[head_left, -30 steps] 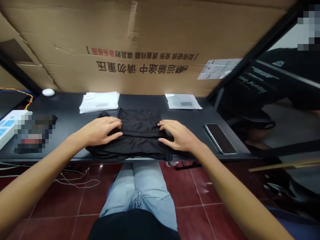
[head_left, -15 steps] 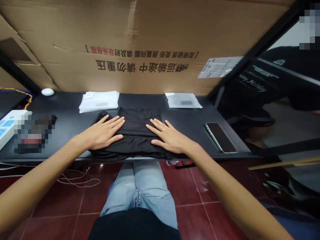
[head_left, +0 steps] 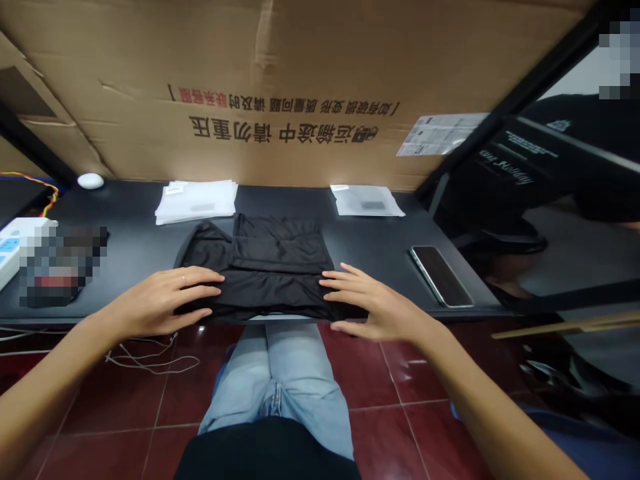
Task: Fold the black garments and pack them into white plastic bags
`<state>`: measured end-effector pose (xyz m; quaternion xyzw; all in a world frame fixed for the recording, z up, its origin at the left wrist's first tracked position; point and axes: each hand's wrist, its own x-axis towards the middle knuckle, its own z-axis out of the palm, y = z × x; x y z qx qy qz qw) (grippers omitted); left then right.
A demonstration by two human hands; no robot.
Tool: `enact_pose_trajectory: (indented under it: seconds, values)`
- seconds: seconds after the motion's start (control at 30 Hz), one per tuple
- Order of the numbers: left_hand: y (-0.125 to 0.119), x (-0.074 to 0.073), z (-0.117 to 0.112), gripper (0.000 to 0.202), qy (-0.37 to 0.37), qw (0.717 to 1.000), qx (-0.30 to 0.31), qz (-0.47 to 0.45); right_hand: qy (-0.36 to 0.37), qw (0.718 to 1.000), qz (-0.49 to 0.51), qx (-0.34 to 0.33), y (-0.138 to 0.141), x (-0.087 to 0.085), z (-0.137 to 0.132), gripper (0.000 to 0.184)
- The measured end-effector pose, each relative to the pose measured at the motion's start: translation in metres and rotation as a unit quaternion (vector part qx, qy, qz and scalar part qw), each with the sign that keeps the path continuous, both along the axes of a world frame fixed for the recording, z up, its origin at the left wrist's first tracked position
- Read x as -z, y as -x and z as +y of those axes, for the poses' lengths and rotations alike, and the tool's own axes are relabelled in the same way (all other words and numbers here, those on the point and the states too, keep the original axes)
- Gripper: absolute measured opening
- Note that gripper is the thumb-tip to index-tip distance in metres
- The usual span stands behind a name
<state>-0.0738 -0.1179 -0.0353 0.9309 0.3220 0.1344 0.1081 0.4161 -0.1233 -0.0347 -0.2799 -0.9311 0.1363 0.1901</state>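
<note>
A black, partly folded piece of cloth lies across the front of the dark table. One folded section of it stands out toward the back, and its near side reaches the table's front edge. My left hand is at the cloth's left end, fingers apart and pointing right, with a ring on one finger. At the right end is my right hand, its fingers spread over the cloth's edge and its thumb close to the table edge. Neither hand grips the cloth visibly.
Stacked white packets and another translucent packet lie at the back, before a large cardboard sheet. A phone is on the right. A power strip and a blurred-out item are on the left. A person in black is at right.
Both hands have drawn back toward me and outward, from flat on the middle of the cloth to its near left and right ends. The folded section now shows uncovered.
</note>
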Motion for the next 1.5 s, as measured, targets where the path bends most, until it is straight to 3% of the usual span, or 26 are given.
enact_pose_trajectory:
  seconds: [0.2, 0.37, 0.6, 0.73, 0.8, 0.97, 1.2, 1.33, 1.43, 1.5]
  values:
    - [0.024, 0.007, -0.002, 0.026, 0.03, 0.999, -0.039, -0.015, -0.026, 0.999, -0.006, 0.016, -0.001, 0.004, -0.009, 0.035]
    - [0.028, 0.004, -0.002, 0.015, 0.062, 0.995, -0.059, -0.054, -0.067, 0.998, -0.005, 0.022, 0.001, 0.012, -0.011, 0.039]
    - [0.027, 0.001, 0.001, 0.023, 0.111, 0.972, -0.178, -0.11, -0.061, 0.994, 0.037, 0.079, 0.0, 0.024, -0.007, 0.031]
    - [0.021, 0.003, 0.01, 0.031, 0.076, 0.947, -0.277, -0.146, 0.019, 0.978, 0.071, 0.194, 0.006, 0.011, 0.0, 0.016]
    - [0.016, 0.004, 0.016, 0.035, 0.072, 0.933, -0.315, -0.161, 0.067, 0.966, 0.087, 0.233, 0.01, 0.0, 0.007, 0.017]
    - [0.003, -0.002, 0.031, 0.035, 0.054, 0.915, -0.348, -0.197, 0.122, 0.948, 0.157, 0.248, 0.019, -0.018, 0.041, 0.023]
    - [-0.018, -0.011, 0.06, 0.028, -0.041, 0.911, -0.385, -0.142, 0.129, 0.938, 0.143, 0.288, 0.026, 0.0, 0.092, 0.025]
    - [-0.021, -0.008, 0.069, 0.03, -0.058, 0.912, -0.403, -0.055, 0.1, 0.943, 0.102, 0.299, 0.028, 0.008, 0.095, 0.029]
    - [-0.009, -0.003, 0.073, 0.047, -0.045, 0.913, -0.406, 0.002, 0.014, 0.95, 0.112, 0.293, 0.031, 0.006, 0.088, 0.029]
    - [0.005, 0.0, 0.077, 0.056, -0.015, 0.914, -0.405, 0.007, -0.033, 0.961, 0.113, 0.252, 0.035, 0.003, 0.08, 0.03]
